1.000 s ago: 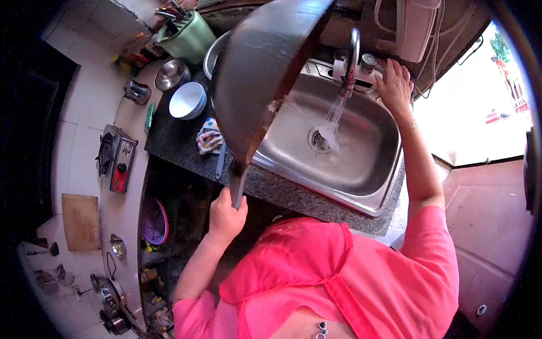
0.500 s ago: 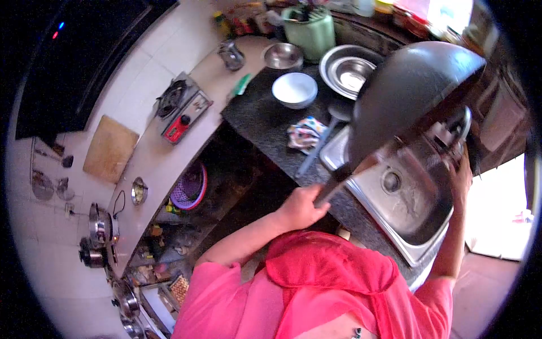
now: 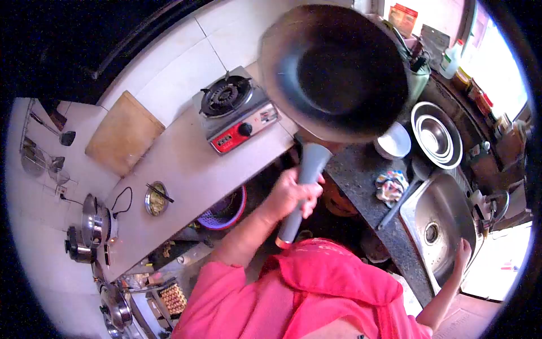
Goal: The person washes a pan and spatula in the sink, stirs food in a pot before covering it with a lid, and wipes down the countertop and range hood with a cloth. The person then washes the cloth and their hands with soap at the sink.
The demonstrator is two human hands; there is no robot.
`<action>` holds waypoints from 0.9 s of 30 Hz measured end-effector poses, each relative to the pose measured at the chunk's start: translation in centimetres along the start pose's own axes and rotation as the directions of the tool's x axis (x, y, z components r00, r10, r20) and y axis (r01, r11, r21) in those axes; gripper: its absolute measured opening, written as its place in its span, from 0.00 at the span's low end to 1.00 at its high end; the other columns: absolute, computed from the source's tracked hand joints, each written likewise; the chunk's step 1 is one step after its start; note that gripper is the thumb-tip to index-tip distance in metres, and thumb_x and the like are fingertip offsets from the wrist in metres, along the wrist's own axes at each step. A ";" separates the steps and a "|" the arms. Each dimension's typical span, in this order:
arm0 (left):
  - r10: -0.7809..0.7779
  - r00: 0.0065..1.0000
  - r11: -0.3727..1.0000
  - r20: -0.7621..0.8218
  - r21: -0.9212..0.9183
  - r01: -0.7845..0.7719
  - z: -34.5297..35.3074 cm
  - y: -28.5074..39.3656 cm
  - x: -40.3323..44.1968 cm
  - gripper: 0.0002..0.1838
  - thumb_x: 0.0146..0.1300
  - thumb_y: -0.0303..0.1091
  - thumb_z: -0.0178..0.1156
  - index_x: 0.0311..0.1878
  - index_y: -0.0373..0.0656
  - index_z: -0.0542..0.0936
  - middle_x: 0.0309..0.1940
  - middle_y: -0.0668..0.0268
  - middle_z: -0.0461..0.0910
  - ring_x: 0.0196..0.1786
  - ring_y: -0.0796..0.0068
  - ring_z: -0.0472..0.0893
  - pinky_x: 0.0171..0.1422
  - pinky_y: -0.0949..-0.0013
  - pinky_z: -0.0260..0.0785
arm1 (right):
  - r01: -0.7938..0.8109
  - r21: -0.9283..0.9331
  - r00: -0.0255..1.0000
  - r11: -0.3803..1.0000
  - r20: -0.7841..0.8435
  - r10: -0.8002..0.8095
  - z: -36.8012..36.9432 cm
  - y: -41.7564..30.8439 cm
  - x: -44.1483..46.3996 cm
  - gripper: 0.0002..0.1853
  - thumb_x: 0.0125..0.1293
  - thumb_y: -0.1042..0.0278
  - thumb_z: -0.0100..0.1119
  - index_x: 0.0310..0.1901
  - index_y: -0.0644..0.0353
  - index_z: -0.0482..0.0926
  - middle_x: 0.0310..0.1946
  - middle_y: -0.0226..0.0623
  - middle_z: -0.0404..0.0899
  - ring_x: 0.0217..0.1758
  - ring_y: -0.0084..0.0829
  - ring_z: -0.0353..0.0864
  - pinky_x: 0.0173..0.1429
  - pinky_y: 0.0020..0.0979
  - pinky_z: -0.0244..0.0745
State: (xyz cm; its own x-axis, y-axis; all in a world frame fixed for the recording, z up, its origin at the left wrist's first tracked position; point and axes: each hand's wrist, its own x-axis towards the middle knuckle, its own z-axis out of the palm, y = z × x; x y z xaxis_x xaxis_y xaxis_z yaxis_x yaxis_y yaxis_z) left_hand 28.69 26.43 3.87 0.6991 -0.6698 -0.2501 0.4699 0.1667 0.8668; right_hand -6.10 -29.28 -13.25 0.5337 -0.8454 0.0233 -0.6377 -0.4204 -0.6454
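Observation:
My left hand (image 3: 296, 195) is closed around the grey handle of a dark wok (image 3: 339, 73). The wok is raised in front of me, with its dark inside facing me. It covers part of the wall and the counter corner. My right hand (image 3: 462, 254) is over the right side of the steel sink (image 3: 420, 217). It is seen edge-on with its fingers stretched out, and nothing shows in it. Behind that hand stands the faucet (image 3: 499, 206). Left of the wok is a gas stove (image 3: 243, 110) with a single burner and a red front.
On the dark counter (image 3: 361, 175) are a white bowl (image 3: 393, 141), nested metal basins (image 3: 454, 144), a patterned cloth (image 3: 390, 187) and a grey-handled ladle (image 3: 398, 206). The pale counter (image 3: 169, 152) holds a small food bowl (image 3: 152, 204). A cutting board (image 3: 124, 135) leans on the wall.
The wok has swung from above the sink leftward, near the stove, and its inside now faces me. My right hand has come away from the faucet. The view has turned left.

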 end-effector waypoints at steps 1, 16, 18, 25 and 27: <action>0.032 0.998 0.999 -0.056 -0.024 -0.033 -1.8 1.6 0.2 0.11 0.52 0.28 0.56 0.37 0.37 0.68 0.16 0.68 0.68 0.12 0.82 0.67 0.15 0.76 0.64 | 0.023 -0.002 0.999 1.000 -0.024 -0.023 0.6 0.5 -0.7 0.19 0.62 0.60 0.51 0.44 0.70 0.73 0.27 0.31 0.74 0.29 0.20 0.68 0.33 0.21 0.64; 0.124 0.952 0.877 -0.280 -0.418 -0.237 -26.1 10.1 5.3 0.05 0.57 0.31 0.51 0.33 0.43 0.67 0.17 0.76 0.64 0.17 0.90 0.65 0.19 0.85 0.62 | -0.208 0.178 0.978 0.962 0.059 0.200 3.8 -6.8 -8.1 0.17 0.60 0.64 0.53 0.46 0.68 0.72 0.35 0.34 0.75 0.33 0.22 0.71 0.36 0.23 0.68; 0.127 0.956 0.907 -0.263 -0.361 -0.219 -26.4 10.2 5.5 0.04 0.58 0.29 0.51 0.31 0.43 0.66 0.17 0.76 0.64 0.17 0.90 0.65 0.19 0.85 0.62 | -0.119 0.121 0.992 0.986 0.050 0.114 3.5 -5.8 -7.9 0.15 0.59 0.65 0.52 0.42 0.68 0.74 0.32 0.35 0.76 0.32 0.22 0.71 0.35 0.23 0.67; 0.081 0.968 0.836 -0.237 -0.513 -0.196 -30.2 10.6 6.4 0.11 0.61 0.29 0.48 0.43 0.32 0.66 0.19 0.71 0.63 0.17 0.85 0.64 0.18 0.81 0.62 | -0.204 0.026 0.979 0.979 0.000 0.205 3.4 -12.0 -10.4 0.16 0.60 0.63 0.52 0.43 0.68 0.74 0.31 0.36 0.78 0.29 0.24 0.75 0.35 0.24 0.71; 0.089 0.983 0.796 -0.163 -0.581 -0.169 -30.2 10.2 6.4 0.17 0.62 0.36 0.50 0.48 0.32 0.66 0.24 0.68 0.67 0.22 0.81 0.69 0.22 0.78 0.67 | -0.222 0.058 0.975 0.973 0.008 0.222 3.5 -12.1 -10.7 0.17 0.60 0.63 0.53 0.44 0.69 0.74 0.32 0.37 0.78 0.31 0.24 0.76 0.36 0.24 0.71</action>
State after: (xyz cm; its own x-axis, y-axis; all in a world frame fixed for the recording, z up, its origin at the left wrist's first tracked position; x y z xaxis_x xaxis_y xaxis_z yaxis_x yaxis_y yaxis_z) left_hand 54.21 45.69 -1.95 0.8166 -0.5256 -0.2384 0.5694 0.6663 0.4815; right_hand -2.14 -13.98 -8.38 0.3831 -0.9150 -0.1263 -0.7072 -0.2026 -0.6774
